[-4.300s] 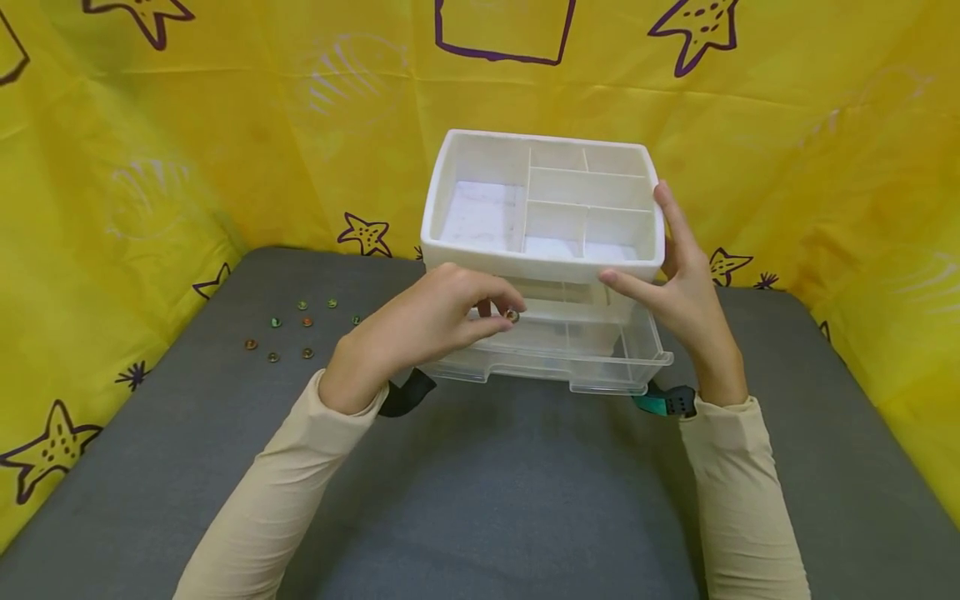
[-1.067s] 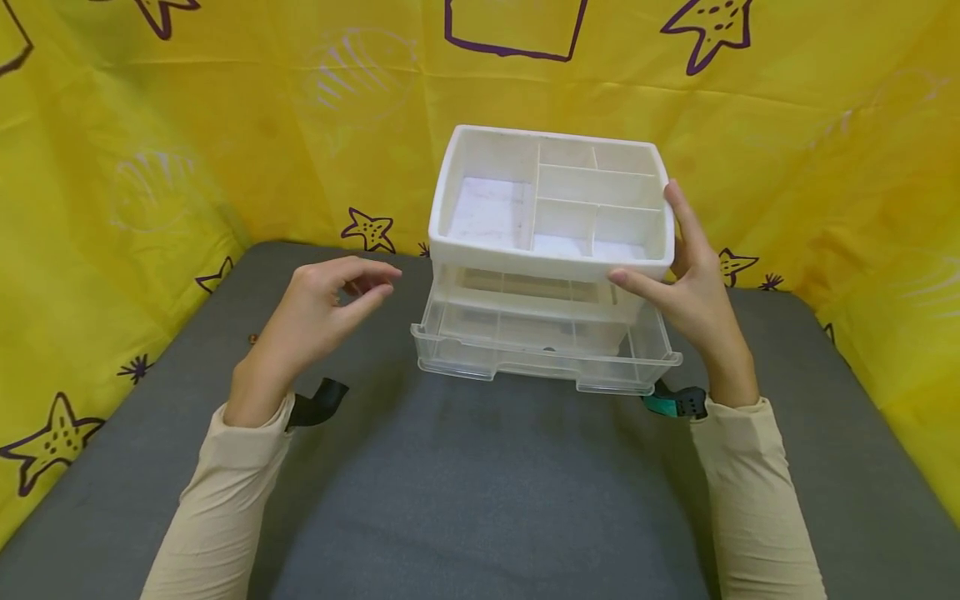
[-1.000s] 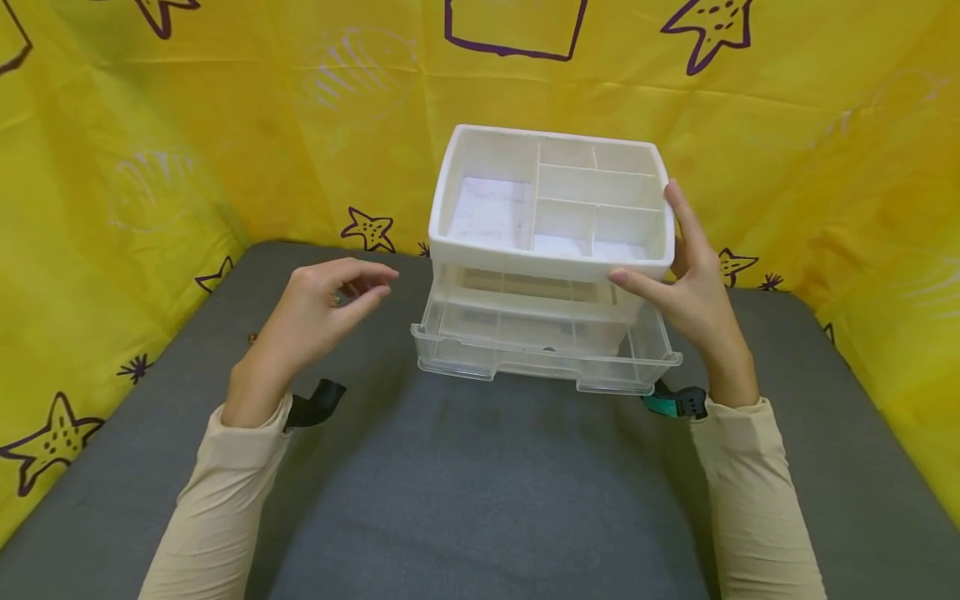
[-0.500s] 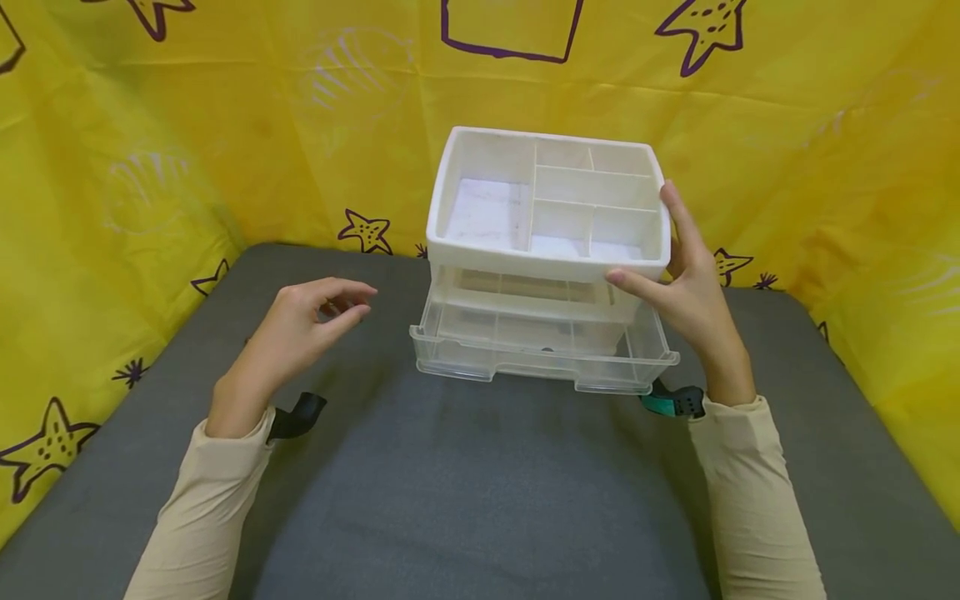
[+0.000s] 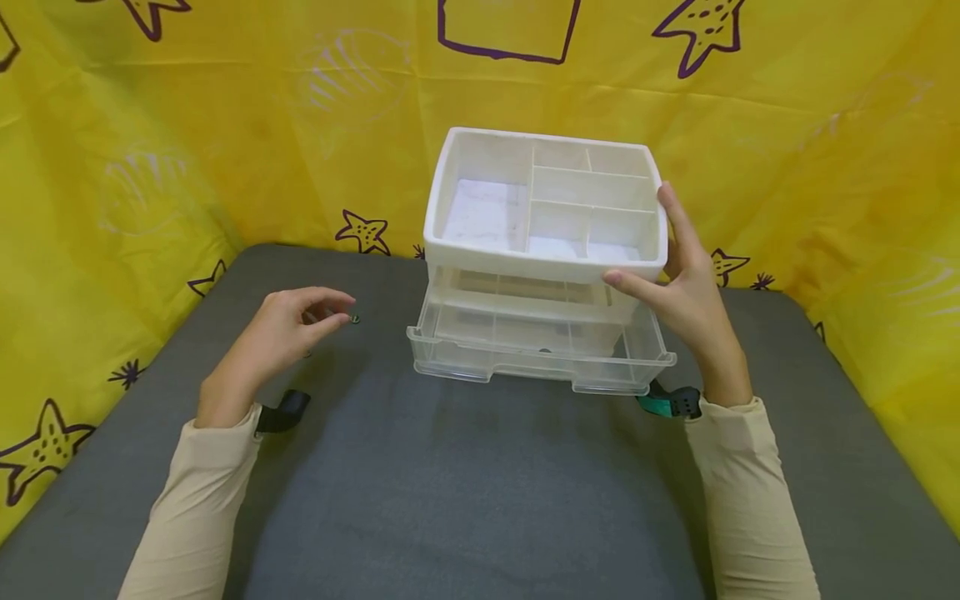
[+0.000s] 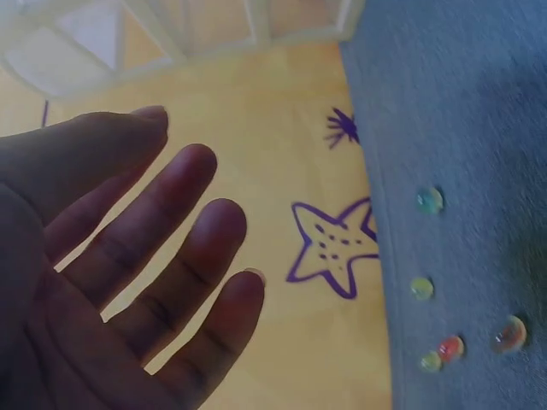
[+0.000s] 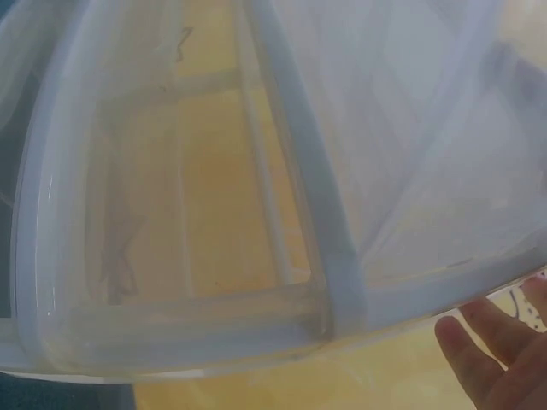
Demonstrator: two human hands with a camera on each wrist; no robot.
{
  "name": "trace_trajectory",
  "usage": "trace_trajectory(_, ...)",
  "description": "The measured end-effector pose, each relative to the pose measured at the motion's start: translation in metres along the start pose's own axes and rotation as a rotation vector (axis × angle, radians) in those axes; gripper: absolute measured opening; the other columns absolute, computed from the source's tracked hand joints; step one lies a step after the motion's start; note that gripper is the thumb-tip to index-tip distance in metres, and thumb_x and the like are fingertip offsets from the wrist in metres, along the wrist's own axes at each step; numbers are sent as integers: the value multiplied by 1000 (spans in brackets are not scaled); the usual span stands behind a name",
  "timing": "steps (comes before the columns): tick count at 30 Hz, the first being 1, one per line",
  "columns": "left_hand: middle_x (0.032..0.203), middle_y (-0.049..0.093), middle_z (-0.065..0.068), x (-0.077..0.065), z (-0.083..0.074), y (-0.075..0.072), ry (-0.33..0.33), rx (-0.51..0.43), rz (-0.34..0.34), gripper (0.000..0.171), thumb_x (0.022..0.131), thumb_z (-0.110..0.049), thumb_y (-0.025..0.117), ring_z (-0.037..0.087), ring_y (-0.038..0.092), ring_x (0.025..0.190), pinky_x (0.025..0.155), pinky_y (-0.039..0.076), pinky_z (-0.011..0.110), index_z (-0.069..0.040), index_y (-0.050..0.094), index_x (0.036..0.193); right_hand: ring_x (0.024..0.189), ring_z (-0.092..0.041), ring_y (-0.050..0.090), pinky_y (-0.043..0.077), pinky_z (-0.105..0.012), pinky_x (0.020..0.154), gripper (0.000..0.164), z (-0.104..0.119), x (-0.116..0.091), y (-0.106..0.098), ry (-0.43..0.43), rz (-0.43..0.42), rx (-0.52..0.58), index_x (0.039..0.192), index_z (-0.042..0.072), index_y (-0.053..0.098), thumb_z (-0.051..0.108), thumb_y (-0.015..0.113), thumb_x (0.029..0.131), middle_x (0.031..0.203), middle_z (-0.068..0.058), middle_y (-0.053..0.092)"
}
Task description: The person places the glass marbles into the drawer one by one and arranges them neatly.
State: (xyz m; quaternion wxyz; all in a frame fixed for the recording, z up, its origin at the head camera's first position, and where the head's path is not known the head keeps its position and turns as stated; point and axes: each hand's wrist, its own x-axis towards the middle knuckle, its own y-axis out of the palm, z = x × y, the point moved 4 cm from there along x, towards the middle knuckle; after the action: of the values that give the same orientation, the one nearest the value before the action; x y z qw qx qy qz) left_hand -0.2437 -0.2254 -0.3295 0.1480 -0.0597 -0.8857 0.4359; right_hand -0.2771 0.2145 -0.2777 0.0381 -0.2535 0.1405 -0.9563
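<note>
A white drawer organizer (image 5: 551, 267) with a divided top tray stands on the grey table, its clear drawer (image 5: 487, 358) pulled out. My right hand (image 5: 693, 292) holds the organizer's right side, thumb on the front rim and fingers along the side. One small dark piece (image 5: 543, 351) lies inside the drawer. My left hand (image 5: 281, 333) hovers above the table to the left, thumb and index fingertips close together, nothing visibly held. Just beyond these fingertips is a small green glossy bead (image 5: 355, 319). The left wrist view shows several beads, including a red bead (image 6: 450, 348); my hand hides most in the head view.
Yellow cloth (image 5: 300, 150) printed with starfish surrounds the table on the back and both sides. The grey tabletop (image 5: 465, 500) stretches in front of the organizer, between my forearms.
Earlier my left hand pinched a small brown bead over the drawer. It has since moved left, away from the organizer, then lower over the table. A dark piece now shows in the drawer.
</note>
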Motion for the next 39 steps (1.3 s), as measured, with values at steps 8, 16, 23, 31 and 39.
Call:
trace_trajectory(8, 100, 73, 14, 0, 21, 1, -55, 9, 45, 24, 95, -16, 67, 20, 63, 81, 64, 49, 20, -7, 70, 117, 115, -25, 50, 54, -12, 82, 104, 1, 1, 2, 6, 11, 8, 158, 32, 23, -4, 79, 78, 162, -3, 26)
trace_trajectory(16, 107, 73, 17, 0, 39, 3, -85, 22, 88, 26, 93, -12, 69, 12, 64, 81, 65, 50, 19, -3, 70, 117, 116, -26, 50, 54, -13, 82, 103, 1, 1, 3, 21, 15, 2, 158, 32, 21, -3, 79, 79, 162, -3, 26)
trace_trajectory(23, 112, 72, 19, 0, 55, 4, -125, 68, 124, 29, 92, -13, 69, 20, 64, 88, 69, 49, 20, -2, 69, 119, 116, -25, 51, 54, -13, 81, 103, 0, 1, 2, 24, 12, -21, 158, 33, 21, -2, 78, 80, 162, -3, 27)
trace_trajectory(31, 108, 72, 20, -1, 64, 5, -152, 72, 156, 33, 92, -16, 71, 21, 67, 86, 69, 50, 22, 1, 68, 119, 114, -22, 53, 55, -13, 79, 103, 0, -1, 0, 18, 5, -13, 158, 32, 22, -3, 79, 79, 161, -5, 28)
trace_trajectory(39, 101, 73, 18, -3, 74, 5, -161, 99, 199, 30, 90, -15, 72, 24, 67, 88, 74, 50, 28, 2, 70, 115, 112, -24, 52, 55, -14, 79, 103, 0, -1, 1, 20, 2, -2, 157, 33, 23, -3, 79, 79, 160, -6, 31)
